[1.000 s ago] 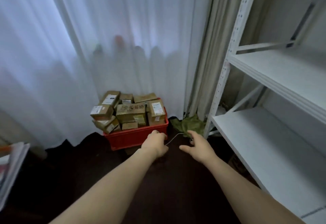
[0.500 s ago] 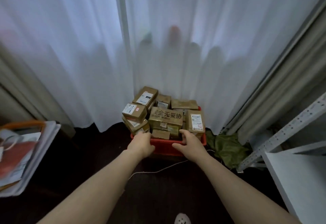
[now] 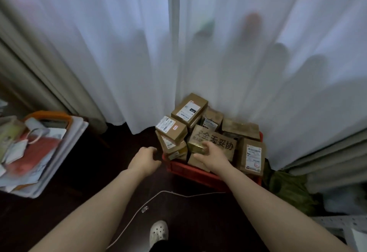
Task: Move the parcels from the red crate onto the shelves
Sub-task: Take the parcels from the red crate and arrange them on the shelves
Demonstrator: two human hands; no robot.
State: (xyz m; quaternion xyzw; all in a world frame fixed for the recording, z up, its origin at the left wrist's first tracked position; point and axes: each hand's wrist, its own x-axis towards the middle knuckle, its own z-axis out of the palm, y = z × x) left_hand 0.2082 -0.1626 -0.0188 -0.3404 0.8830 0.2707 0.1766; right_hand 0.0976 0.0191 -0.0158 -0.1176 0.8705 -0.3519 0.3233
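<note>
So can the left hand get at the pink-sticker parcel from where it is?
Probably yes. The left hand sits just beside the pink-sticker parcel, with nothing between them; the right hand grips the printed parcel further right.

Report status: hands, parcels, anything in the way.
Left hand curled by red crate corner, grip unclear. Right hand grips printed parcel. White cable on floor before crate.

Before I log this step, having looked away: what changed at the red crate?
The right hand reached forward from in front of the red crate and now grips the front edge of the parcel with black lettering. The left hand moved to the crate's left corner, fingers curled; whether it holds the rim is unclear. The other parcels stay piled in the crate; none is lifted.
</note>
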